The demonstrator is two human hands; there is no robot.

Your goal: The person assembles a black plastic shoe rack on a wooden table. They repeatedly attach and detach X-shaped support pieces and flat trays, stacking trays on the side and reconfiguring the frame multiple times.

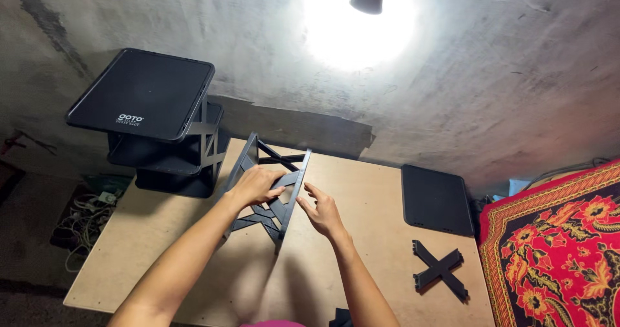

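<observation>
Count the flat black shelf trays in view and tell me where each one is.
2 clearly: one tops the assembled black rack at left, one lies loose on the wooden board at right. The rack's lower levels may hold more, partly hidden.

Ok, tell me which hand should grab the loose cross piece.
Probably the right hand: the cross piece lies on its side of the board, and it only touches the frame with its fingertips. The left hand grips that frame.

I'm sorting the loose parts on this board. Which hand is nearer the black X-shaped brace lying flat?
Right. The right hand touches the black side frame, left of the X-shaped brace. The left hand grips that frame farther left.
</observation>
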